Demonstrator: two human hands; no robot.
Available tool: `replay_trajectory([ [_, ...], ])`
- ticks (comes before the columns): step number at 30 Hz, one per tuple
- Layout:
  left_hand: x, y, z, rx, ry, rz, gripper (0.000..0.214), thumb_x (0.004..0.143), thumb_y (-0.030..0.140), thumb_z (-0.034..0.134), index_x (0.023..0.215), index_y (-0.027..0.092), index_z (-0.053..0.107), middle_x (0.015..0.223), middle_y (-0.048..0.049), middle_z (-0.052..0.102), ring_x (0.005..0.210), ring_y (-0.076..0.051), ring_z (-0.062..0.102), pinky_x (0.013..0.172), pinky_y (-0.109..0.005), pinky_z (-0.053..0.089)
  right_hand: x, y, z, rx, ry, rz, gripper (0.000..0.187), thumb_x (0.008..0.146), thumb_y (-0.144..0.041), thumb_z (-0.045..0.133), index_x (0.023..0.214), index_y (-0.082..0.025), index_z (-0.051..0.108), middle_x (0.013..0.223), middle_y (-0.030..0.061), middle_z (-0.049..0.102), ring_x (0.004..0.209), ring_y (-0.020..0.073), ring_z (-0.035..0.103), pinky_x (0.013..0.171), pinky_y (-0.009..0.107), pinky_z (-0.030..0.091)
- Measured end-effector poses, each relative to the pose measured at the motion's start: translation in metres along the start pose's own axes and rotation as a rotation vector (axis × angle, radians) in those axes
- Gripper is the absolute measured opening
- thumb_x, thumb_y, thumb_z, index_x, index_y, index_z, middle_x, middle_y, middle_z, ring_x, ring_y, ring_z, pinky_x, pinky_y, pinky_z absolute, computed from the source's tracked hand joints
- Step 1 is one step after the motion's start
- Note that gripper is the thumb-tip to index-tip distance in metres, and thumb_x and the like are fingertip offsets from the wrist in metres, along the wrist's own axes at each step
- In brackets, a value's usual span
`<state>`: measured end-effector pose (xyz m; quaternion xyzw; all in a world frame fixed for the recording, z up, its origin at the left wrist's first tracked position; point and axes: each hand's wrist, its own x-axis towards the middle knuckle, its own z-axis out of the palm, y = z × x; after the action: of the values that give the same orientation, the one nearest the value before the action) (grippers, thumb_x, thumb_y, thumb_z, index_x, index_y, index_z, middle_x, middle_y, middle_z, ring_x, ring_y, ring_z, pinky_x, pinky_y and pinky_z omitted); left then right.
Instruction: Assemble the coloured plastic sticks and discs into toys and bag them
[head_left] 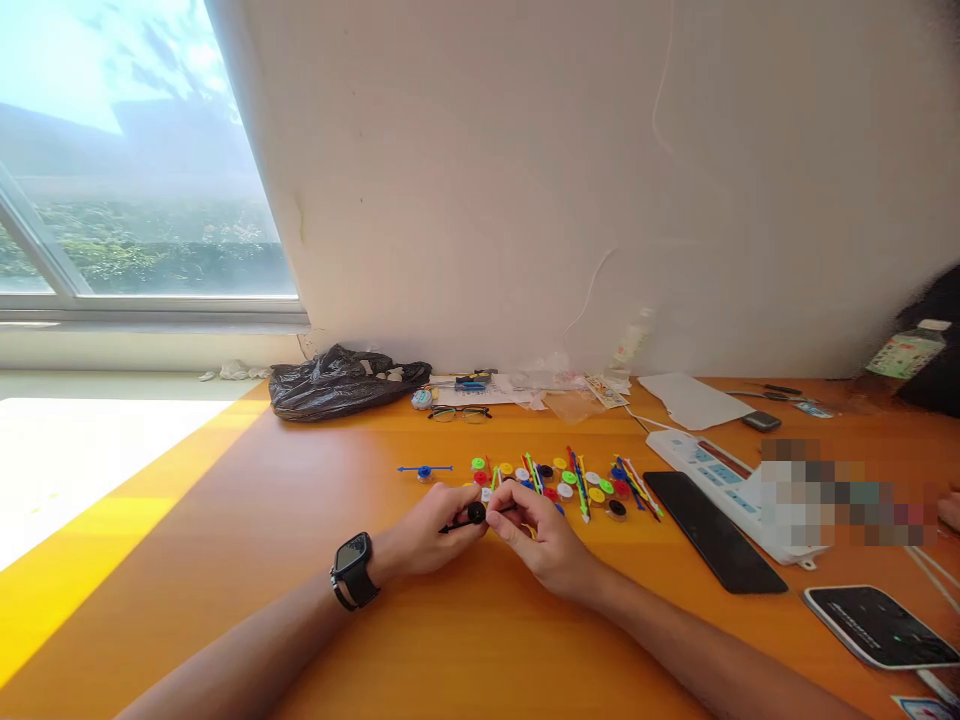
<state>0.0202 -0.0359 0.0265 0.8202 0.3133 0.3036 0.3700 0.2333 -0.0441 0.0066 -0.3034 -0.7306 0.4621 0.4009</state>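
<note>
My left hand (437, 518), with a watch on the wrist, is closed on a black spinner (475, 513), a round disc with a thin dark arrow showing beside it. Close against it, the fingers of my right hand (541, 535) are pinched at the spinner's right side, where a dark sliver shows; the fingertips hide the exact grip. Behind my hands lie several coloured round spinner bases (596, 495) and plastic arrows (579, 485) in a cluster. To the left stands a blue spinner (424, 472) with its arrow on its base.
A black plastic bag (345, 385), glasses (460, 413) and papers (690, 400) lie along the wall. At right are a black phone (712, 530), a white power strip (739, 490) and a charging device with a screen (877, 625). A bottle (907, 355) stands at the far right.
</note>
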Motion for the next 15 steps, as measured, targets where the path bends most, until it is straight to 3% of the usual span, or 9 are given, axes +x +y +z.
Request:
replay_trajectory([
  [8,0.0004,-0.0024,0.0006,0.024,-0.002,0.003,0.023,0.1,0.037,0.058,0.09,0.016,0.063,0.073,0.0005,0.058,0.067,-0.013,0.049,0.066,-0.024,0.042,0.0012,0.0028,-0.0014,-0.073,0.031,-0.011,0.028,0.105,-0.047,0.058,0.095,-0.021,0.059,0.086,-0.0001,0.053,0.076,0.016,0.05,0.068,0.029,0.04],
  [15,0.0009,-0.0026,0.0056,-0.031,0.079,0.002,0.03,0.096,0.046,0.067,0.096,0.016,0.065,0.075,0.0001,0.057,0.065,-0.012,0.046,0.061,-0.024,0.038,-0.0011,0.0054,-0.0038,-0.29,0.077,-0.105,0.017,0.106,-0.037,0.057,0.1,-0.023,0.064,0.092,0.0033,0.063,0.081,0.0191,0.059,0.074,0.032,0.045],
])
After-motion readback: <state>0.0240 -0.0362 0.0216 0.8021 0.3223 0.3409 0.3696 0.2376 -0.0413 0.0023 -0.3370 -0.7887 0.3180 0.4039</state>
